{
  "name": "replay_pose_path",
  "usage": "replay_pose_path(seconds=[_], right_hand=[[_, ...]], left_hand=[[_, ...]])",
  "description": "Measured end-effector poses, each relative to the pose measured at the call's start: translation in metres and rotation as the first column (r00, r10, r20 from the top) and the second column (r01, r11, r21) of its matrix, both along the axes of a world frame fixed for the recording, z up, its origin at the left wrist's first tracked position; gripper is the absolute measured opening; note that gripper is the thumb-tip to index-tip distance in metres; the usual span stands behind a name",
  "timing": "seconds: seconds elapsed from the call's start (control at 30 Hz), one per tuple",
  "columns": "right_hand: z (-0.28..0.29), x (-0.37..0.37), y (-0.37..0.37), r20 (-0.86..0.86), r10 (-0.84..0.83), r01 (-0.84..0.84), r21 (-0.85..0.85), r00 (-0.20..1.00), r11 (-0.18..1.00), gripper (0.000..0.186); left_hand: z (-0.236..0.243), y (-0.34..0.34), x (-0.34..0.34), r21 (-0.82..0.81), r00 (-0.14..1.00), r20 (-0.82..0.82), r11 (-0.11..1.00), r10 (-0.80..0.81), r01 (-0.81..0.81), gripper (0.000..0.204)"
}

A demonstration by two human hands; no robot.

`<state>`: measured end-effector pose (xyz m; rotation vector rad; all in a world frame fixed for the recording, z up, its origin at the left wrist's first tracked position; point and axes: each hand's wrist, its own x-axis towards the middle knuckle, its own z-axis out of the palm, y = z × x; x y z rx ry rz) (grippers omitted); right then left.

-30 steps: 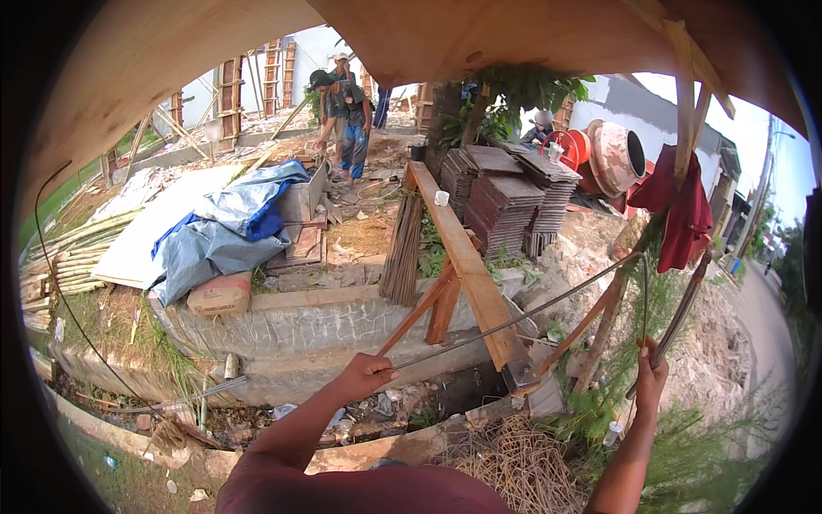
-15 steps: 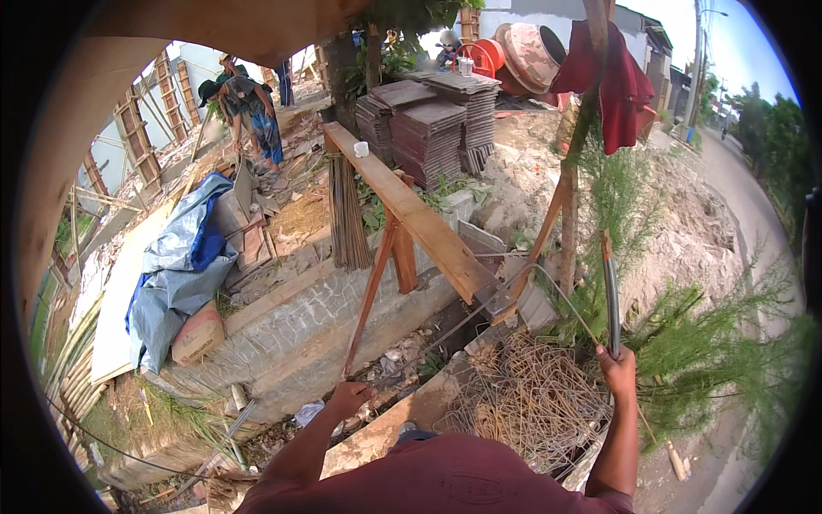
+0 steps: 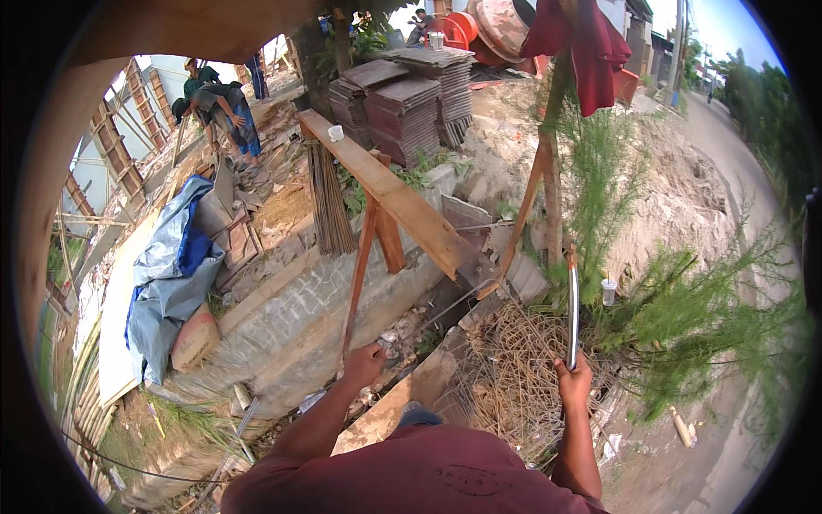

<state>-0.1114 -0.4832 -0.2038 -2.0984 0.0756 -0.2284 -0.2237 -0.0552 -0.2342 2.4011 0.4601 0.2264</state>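
My right hand (image 3: 574, 377) is wrapped round the lower end of a shiny metal tube (image 3: 573, 317), which stands nearly upright with an orange-brown tip. Closed fingers show on my left hand (image 3: 366, 366), out over the debris-filled trench. A thin bent metal rod (image 3: 460, 301) runs toward that hand; whether the fingers hold it I cannot make out. Between my hands lies a tangled heap of wire and thin rods (image 3: 514, 377). Ahead, a wooden plank (image 3: 390, 193) rests on slanted wooden legs and carries a small white cup (image 3: 336, 133).
A low concrete wall (image 3: 282, 295) crosses ahead. At the left lie a blue-grey tarp (image 3: 175, 278) and a sack (image 3: 195, 340). Stacked tiles (image 3: 411, 120), a cement mixer (image 3: 497, 30) and two bending co-workers (image 3: 224, 111) are farther off. Feathery green branches (image 3: 702, 317) spread at the right.
The view has shifted a little. My right hand and the tube have moved left and slightly down, while my left hand has risen a little. The bent rod's arch has dropped lower.
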Motion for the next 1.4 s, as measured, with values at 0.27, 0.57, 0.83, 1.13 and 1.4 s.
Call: replay_pose_path(seconds=[0.27,0.57,0.83,1.13,1.4], right_hand=[[-0.02,0.02,0.019,-0.05,-0.003,-0.001,-0.068,0.999,0.998,0.015],[-0.038,0.074,0.057,-0.01,-0.02,0.016,-0.268,1.0,0.963,0.023],[-0.045,0.094,0.091,-0.194,-0.023,-0.029,-0.261,0.981,0.965,0.031],[-0.024,0.105,0.144,-0.303,-0.052,-0.016,-0.218,0.952,0.976,0.033],[-0.034,0.117,0.154,-0.232,-0.075,0.025,-0.21,0.97,0.977,0.027]], left_hand=[[0.012,0.019,0.021,0.077,0.998,-0.039,0.996,0.05,-0.047,0.027],[0.001,0.069,0.078,0.094,0.997,-0.07,0.995,-0.02,0.026,0.026],[-0.002,0.11,0.118,0.129,0.982,-0.139,0.981,-0.13,0.148,0.026],[0.0,0.174,0.175,0.045,0.971,-0.193,0.988,-0.138,0.149,0.025],[-0.008,0.175,0.193,0.046,0.908,-0.318,0.952,-0.272,0.301,0.031]])
